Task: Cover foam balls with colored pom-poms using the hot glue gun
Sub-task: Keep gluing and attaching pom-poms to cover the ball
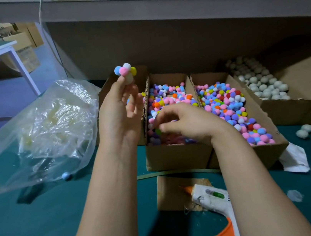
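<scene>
Head view: a part-covered foam ball (126, 72) is pinched atop the left fingers (121, 84), a green pom-pom (157, 131) between the right fingers (167, 112); so lightly held, the ball could be dropped.

Dim, cool, blue-green light throughout. The brightest area is the floor (5, 93) at ten o'clock; deep shadow sits under the shelf (154, 5) at twelve. Soft white glare streaks the plastic bag (51, 129) at nine. The fingers (168, 125) of the right hand (187, 121) are motion-blurred. Wide-angle distortion bows straight lines toward the edges.
</scene>
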{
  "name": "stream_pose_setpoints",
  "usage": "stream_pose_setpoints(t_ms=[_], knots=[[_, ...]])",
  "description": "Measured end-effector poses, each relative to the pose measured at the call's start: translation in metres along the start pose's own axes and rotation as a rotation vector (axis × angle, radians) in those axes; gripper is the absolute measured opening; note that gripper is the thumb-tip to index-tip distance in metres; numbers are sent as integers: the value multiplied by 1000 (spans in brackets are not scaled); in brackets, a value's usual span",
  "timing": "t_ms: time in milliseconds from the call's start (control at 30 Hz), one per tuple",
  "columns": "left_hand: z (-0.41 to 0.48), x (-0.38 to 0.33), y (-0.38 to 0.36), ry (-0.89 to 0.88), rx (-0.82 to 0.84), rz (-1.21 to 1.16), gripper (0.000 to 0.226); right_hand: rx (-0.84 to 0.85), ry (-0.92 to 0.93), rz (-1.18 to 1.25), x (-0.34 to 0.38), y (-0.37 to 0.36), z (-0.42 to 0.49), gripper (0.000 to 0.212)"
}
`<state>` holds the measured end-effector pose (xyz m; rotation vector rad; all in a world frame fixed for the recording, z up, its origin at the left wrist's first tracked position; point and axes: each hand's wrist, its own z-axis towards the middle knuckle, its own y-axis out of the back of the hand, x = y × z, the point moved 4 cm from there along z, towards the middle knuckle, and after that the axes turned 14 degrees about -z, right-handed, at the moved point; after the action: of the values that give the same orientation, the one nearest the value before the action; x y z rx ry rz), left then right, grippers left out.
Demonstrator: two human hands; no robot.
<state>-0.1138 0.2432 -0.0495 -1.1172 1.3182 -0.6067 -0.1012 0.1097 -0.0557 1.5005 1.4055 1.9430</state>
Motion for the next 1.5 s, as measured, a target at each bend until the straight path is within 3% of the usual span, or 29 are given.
stream_pose_setpoints(t_ms=[133,300,500,667,967,1133,1267,1500], knots=[[-14,11,5,53,-6,-41,8,-165,-79,556,-10,7,-20,24],[-46,40,22,210,-31,-55,9,-286,-55,847,-12,5,-60,29],[-89,66,36,340,128,-17,15,-742,-69,646,-14,-7,-109,19],[-116,82,52,358,284,47,26,-902,-42,475,-10,-26,-140,18],[-116,83,70,276,314,173,25,-885,-123,302,-19,-43,-148,7],[-112,80,73,236,359,253,27,-815,-153,395,-26,-45,-146,4],[-111,79,73,223,396,274,33,-756,-106,552,-28,-46,-145,10],[-111,79,74,234,438,227,32,-753,-20,611,-26,-45,-144,22]])
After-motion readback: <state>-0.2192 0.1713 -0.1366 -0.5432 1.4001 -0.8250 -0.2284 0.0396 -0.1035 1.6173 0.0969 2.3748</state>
